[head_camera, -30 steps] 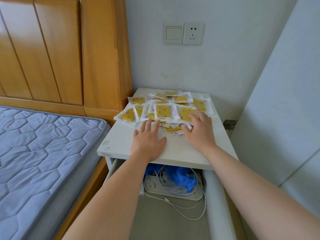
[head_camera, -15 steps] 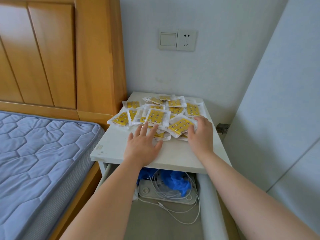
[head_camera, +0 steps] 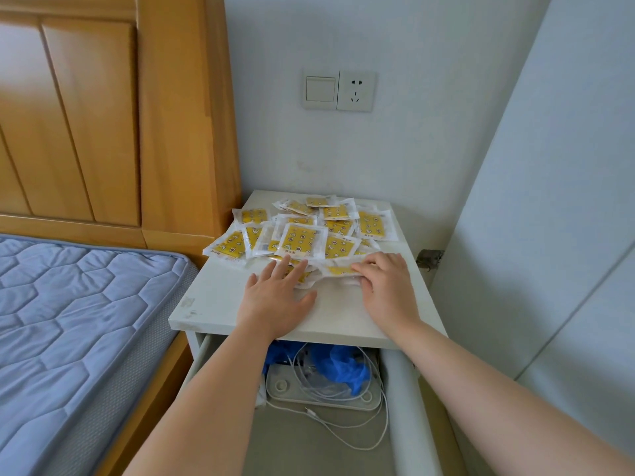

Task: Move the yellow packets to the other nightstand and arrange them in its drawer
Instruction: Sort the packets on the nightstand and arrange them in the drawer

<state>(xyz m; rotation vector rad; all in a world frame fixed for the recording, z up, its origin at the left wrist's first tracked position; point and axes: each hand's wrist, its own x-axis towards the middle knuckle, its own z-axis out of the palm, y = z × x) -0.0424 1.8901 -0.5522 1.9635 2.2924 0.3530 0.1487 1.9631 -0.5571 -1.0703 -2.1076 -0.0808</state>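
A blue mattress [head_camera: 68,321] lies at 9 o'clock of the white nightstand [head_camera: 220,304]. The left hand [head_camera: 275,297] rests flat on the top with its fingers straight, the tips touching the near edge of the pile. The yellow packets [head_camera: 302,238] lie heaped and overlapping at 12 o'clock of both hands, on the back half of the top. The right hand [head_camera: 385,290] curls its fingers over a front packet, thumb at its near edge. At 6 o'clock the open drawer [head_camera: 405,407] holds white cables [head_camera: 343,427].
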